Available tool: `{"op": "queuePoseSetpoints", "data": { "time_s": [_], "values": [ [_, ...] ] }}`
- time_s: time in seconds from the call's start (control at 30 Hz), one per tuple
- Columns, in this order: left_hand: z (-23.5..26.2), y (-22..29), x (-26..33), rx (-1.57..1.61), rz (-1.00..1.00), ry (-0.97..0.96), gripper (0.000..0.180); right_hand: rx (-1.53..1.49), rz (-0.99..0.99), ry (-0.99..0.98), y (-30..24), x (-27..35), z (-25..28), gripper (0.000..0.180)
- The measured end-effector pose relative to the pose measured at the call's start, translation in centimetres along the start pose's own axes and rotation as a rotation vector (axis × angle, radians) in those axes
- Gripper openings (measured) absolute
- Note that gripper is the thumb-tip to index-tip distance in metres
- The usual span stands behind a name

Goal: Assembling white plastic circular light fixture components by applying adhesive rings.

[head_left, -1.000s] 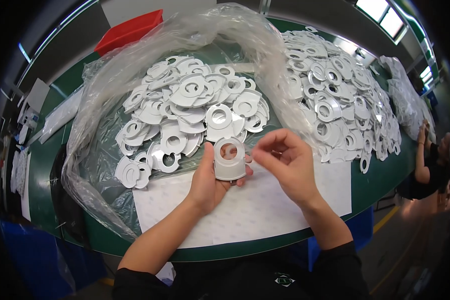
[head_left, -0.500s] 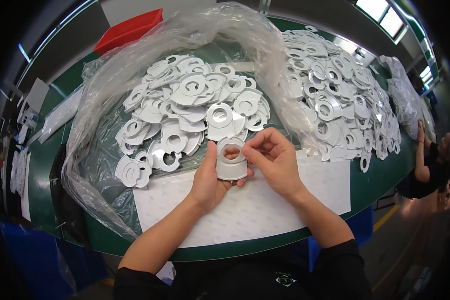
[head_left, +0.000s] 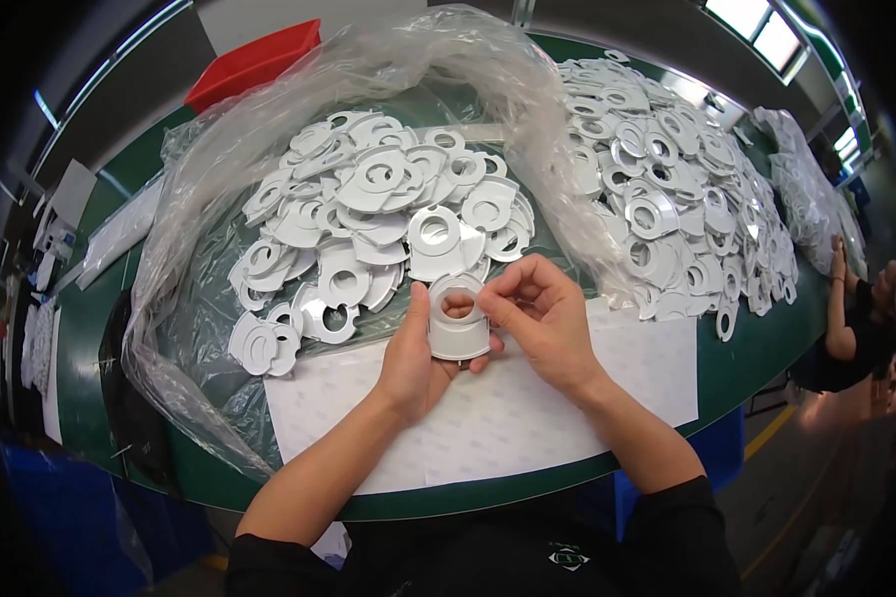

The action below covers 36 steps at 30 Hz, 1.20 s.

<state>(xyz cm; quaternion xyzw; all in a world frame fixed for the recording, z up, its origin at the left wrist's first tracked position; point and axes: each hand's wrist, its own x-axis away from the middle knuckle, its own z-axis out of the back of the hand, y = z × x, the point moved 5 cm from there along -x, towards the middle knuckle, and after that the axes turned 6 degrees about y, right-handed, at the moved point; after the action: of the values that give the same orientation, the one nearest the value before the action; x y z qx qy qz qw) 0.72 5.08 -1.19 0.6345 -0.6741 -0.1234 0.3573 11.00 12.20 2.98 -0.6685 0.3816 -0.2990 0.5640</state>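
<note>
Right hand [head_left: 538,323] now closed onto white ring piece [head_left: 458,320], left hand [head_left: 418,353] beneath

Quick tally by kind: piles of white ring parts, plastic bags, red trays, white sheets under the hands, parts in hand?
Piles of white ring parts: 2, the second to the right
Clear plastic bag: 1
Red tray: 1
White sheet: 1
Stack of parts held: 1
Total: 6

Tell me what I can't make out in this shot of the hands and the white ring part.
Head view:
- Lower back of the flat white ring-shaped part: hidden by the left hand.
- Its right edge: covered by the right hand.
- Red plastic bin: partly hidden by the clear plastic bag.
- Person at the right edge: cut off, blurred.
</note>
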Motion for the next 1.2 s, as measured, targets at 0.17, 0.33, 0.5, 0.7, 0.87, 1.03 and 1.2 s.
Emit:
{"op": "queuePoseSetpoints", "data": {
  "time_s": [0.17,0.33,0.5,0.7,0.87,1.03,1.2],
  "values": [
    [0.1,-0.1,-0.1,-0.011,-0.002,0.005,0.058,0.007,0.004,0.007,0.0,0.0,0.0,0.013],
    [0.1,0.0,0.1,0.003,-0.016,-0.039,0.061,0.028,0.013,0.01,0.1,0.0,0.0,0.013],
    [0.0,0.0,0.0,0.011,-0.017,-0.049,0.061,0.079,0.026,0.024,0.0,0.1,0.0,0.013],
    [-0.3,0.2,0.3,0.034,-0.024,-0.098,0.062,0.649,0.669,0.089,-2.4,0.9,-0.4,0.014],
    [-0.2,0.3,0.4,0.055,-0.02,-0.038,0.061,0.901,0.854,0.105,-3.2,1.7,-1.4,0.023],
    [-0.2,0.4,0.4,0.049,-0.027,-0.027,0.06,1.025,0.938,0.142,-3.1,2.4,-1.7,0.03],
    [-0.1,0.3,0.5,0.078,-0.026,0.017,0.059,1.049,0.927,0.175,-3.3,2.9,-2.2,0.033]
  ]
}}
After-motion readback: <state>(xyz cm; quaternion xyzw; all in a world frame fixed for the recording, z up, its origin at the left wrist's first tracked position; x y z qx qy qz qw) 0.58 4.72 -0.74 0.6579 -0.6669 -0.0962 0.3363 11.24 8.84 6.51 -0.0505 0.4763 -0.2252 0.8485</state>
